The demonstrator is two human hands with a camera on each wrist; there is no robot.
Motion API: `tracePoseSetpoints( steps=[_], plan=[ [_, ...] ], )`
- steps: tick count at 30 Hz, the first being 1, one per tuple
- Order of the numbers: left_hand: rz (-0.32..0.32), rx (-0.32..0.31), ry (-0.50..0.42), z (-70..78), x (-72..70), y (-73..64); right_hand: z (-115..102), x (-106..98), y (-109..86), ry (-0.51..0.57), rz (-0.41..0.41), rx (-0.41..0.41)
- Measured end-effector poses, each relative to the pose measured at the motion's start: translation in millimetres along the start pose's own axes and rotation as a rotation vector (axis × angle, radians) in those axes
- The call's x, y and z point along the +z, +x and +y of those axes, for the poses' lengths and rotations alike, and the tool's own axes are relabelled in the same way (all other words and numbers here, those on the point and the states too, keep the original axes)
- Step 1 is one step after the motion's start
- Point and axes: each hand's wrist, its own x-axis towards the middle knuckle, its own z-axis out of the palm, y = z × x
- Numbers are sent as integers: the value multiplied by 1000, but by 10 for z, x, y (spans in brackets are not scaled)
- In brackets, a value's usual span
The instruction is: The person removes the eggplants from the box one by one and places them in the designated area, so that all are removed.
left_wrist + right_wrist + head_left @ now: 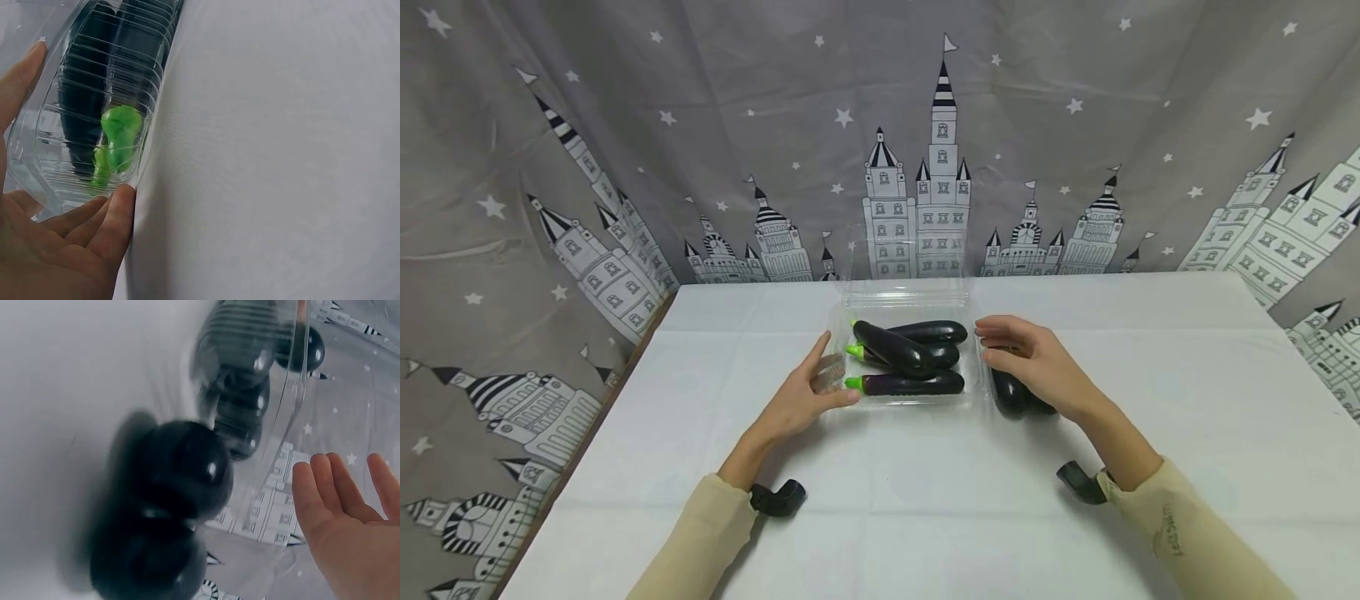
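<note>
A clear plastic clamshell box (917,401) stands on the table, its transparent lid (906,286) raised at the back. Inside lie several glossy dark eggplants (895,348) with green stem ends pointing left; one rests across the others. My left hand (797,400) is at the box's left end, fingers extended; in the left wrist view its fingertips (125,199) touch the ribbed wall. Past the box's right side lie two more eggplants (1009,396), partly hidden beneath my right hand (1045,358). That hand hovers with loosely bent fingers, and the right wrist view shows its palm holding nothing.
A white cloth covers the table (925,500). Behind it hangs a grey curtain (1030,100) printed with castles and stars. A brown table edge (587,446) shows at the left. Black wrist devices (778,498) are worn at both cuffs.
</note>
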Motion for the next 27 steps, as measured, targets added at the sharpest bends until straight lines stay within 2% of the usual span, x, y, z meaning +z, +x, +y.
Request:
tracePoseSetpoints(
  steps=[11,17,27],
  plan=[
    [5,-6,8,9,-3,-16,-39,321,182,82,-34,-34],
    [14,-13,5,13,-10,-12,-76,437,290,77,-53,-51],
    [6,-13,-25,-2,-12,-10,-163,658,478,5,-84,-22]
  ],
)
